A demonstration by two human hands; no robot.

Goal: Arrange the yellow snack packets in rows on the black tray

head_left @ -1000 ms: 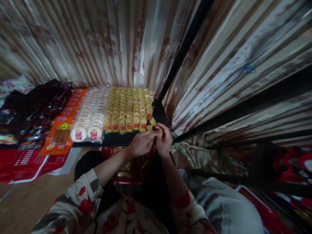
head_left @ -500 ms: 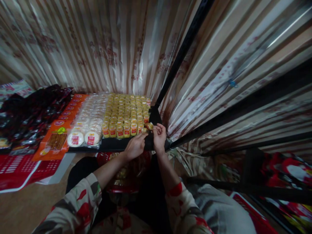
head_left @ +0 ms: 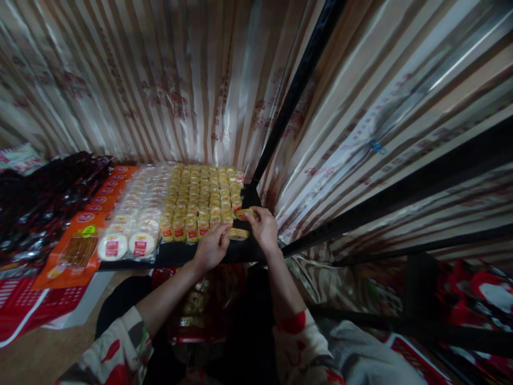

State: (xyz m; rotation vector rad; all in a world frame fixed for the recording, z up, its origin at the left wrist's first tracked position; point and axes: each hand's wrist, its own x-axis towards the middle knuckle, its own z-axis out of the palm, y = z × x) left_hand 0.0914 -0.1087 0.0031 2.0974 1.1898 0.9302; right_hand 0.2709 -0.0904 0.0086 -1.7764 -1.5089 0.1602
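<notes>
Rows of small yellow snack packs with red labels (head_left: 200, 195) fill the right part of a black shelf (head_left: 176, 252). My left hand (head_left: 211, 247) is closed on one yellow pack (head_left: 239, 233) lying at the front right end of the rows. My right hand (head_left: 262, 227) pinches another yellow pack (head_left: 244, 213) just behind it, at the shelf's right corner. Both hands are close together over the shelf's front edge.
Round white cakes in clear wrap (head_left: 134, 214) lie left of the yellow packs, then orange packets (head_left: 76, 251) and dark packets (head_left: 36, 203). A striped shiny curtain (head_left: 168, 80) hangs behind. A black shelf post (head_left: 296, 91) rises at the right. A red basket (head_left: 204, 305) sits below the shelf.
Both hands moved forward from in front of the shelf onto its right corner. The packs held between them now rest at the end of the yellow rows. The view tilted slightly.
</notes>
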